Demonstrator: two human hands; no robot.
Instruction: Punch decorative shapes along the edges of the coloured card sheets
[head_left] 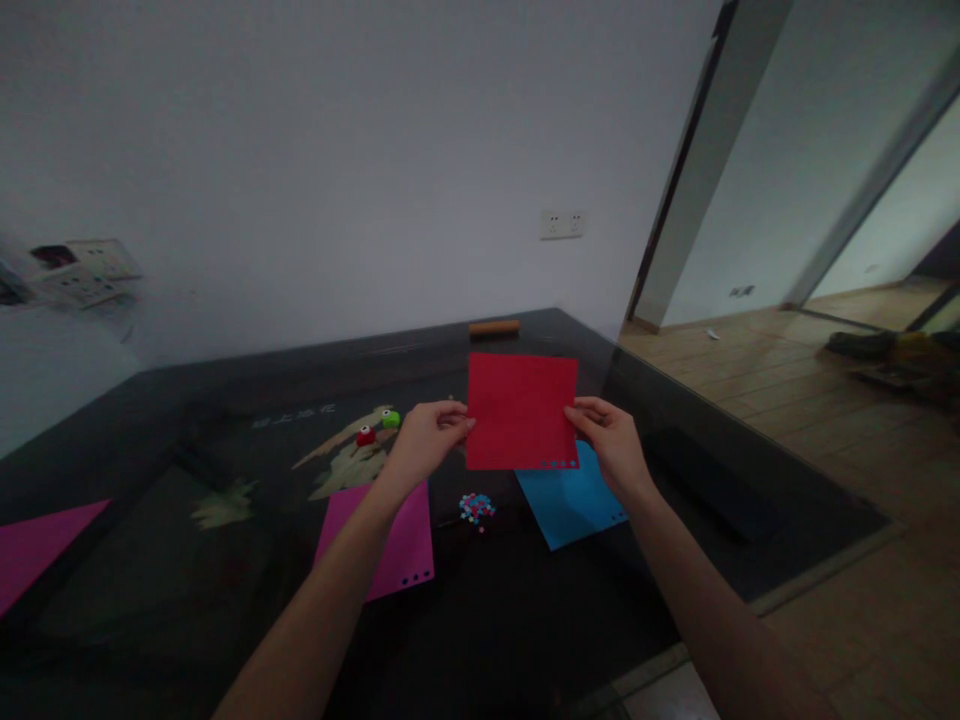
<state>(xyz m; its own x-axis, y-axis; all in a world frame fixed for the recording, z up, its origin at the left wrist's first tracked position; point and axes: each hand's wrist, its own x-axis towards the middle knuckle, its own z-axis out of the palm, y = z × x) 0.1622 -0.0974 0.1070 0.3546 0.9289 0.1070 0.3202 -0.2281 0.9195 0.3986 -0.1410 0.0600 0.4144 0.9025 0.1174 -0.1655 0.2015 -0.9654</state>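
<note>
A square sheet of red paper is held up above the dark table, with a short row of small punched holes at its lower right edge. My left hand pinches its left edge, and my right hand pinches the right one. Below and to the right lies a sheet of blue paper, partly covered by the red sheet and my right hand. Under my left forearm is a sheet of pink paper with holes along its near edge. Between these two sits a small heap of coloured paper cut-outs.
A red craft punch and a green craft punch stand on the dark table, beyond my left hand. At the far edge lies a brown roll. Another pink sheet is at the far left. A dark flat object lies at right.
</note>
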